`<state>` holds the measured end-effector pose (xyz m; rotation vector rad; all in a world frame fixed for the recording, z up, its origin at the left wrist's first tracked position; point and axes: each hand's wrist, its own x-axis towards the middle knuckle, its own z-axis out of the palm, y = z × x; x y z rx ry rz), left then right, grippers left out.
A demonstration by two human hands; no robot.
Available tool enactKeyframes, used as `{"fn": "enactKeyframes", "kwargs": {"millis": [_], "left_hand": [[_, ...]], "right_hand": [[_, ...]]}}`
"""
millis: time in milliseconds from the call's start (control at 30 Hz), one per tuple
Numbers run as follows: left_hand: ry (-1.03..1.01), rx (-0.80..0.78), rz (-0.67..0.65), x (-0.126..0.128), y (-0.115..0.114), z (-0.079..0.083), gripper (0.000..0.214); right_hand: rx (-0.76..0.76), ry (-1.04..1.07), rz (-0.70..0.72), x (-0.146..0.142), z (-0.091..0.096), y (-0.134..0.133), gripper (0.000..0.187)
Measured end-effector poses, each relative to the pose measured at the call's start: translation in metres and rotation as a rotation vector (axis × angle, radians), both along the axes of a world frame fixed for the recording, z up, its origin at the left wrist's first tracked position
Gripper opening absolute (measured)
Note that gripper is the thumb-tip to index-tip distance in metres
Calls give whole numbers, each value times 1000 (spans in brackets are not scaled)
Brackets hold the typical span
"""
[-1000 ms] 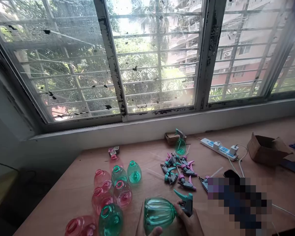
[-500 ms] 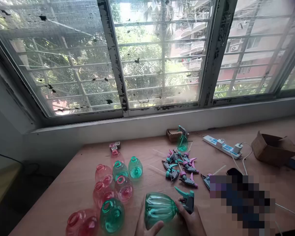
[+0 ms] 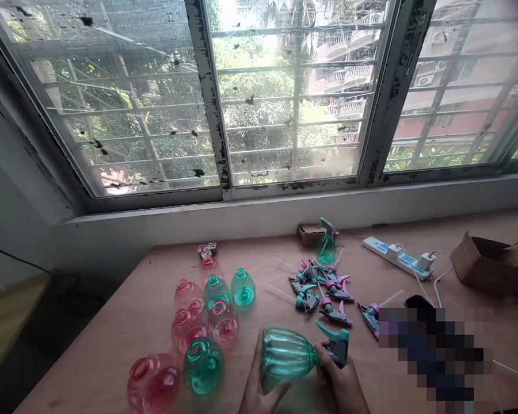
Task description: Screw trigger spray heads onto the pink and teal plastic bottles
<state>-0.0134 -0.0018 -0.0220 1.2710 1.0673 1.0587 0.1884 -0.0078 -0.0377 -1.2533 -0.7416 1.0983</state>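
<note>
A green ribbed spray bottle (image 3: pixel 287 353) lies sideways above the table's front, its neck toward the right. My left hand (image 3: pixel 263 382) is wrapped round the base end of the bottle. At the neck, the fingers of my right hand (image 3: pixel 339 376) close round the grey and green trigger sprayer head (image 3: pixel 337 346), which sits against the bottle's mouth. Whether its collar is fully threaded is hidden by my fingers. Left of my hands stand open-necked bottles, among them a dark green one (image 3: pixel 203 366) and a red one (image 3: pixel 154 382).
Several loose trigger sprayers (image 3: pixel 335 311) with dip tubes lie beyond my hands. An assembled green spray bottle (image 3: pixel 326 247) stands behind them near a small cardboard box (image 3: pixel 309 234). Farther right are a white power strip (image 3: pixel 397 257), cables and an open carton (image 3: pixel 490 264).
The view has shifted slightly, so everything on the table appears a little farther right. Both hands keep their hold on the bottle and sprayer head.
</note>
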Motion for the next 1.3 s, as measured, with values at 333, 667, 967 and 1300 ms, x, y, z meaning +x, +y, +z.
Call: {"fn": "enactKeyframes", "kwargs": {"millis": [333, 667, 967, 1300], "left_hand": [[-57, -16, 13, 0, 2, -5, 95], [-44, 23, -13, -4, 3, -11, 91], [-26, 43, 28, 0, 2, -23, 101], [-108, 28, 53, 2, 9, -40, 100]], "right_hand": [[18, -30, 42, -1, -3, 1, 43], [29, -43, 48, 1, -6, 0, 45], [-9, 58, -21, -3, -1, 0, 52], [-42, -2, -82, -3, 11, 0, 55]]}}
